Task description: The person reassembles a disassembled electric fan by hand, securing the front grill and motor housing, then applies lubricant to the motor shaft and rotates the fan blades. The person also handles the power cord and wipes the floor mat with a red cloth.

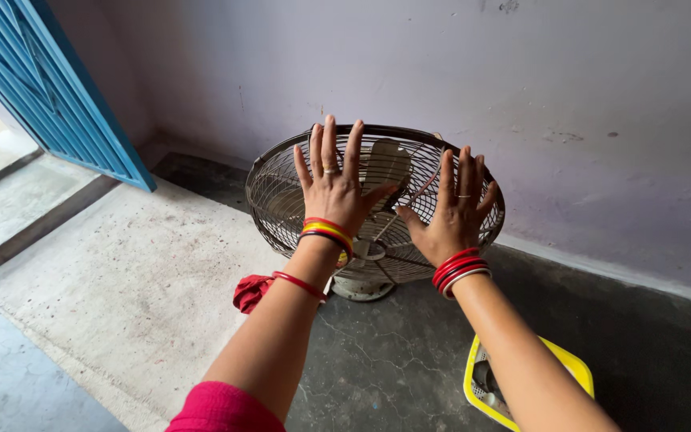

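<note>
On floor by wall: fan, grille on, blades unmoving. Left hand and right hand raised before grille, fingers spread wide, holding nothing. Red cloth beside base, unused. Nothing yet dismantled.

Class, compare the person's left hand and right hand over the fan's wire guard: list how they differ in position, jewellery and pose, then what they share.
The left hand reaches higher, near the wire guard's top rim; the right hand sits lower. The left hand's wrist carries red, yellow and dark bangles; the right hand's wrist carries red and white ones. The left hand's ring looks broader than the right hand's thin one. Both are open, fingers spread, backs toward the camera.
</note>
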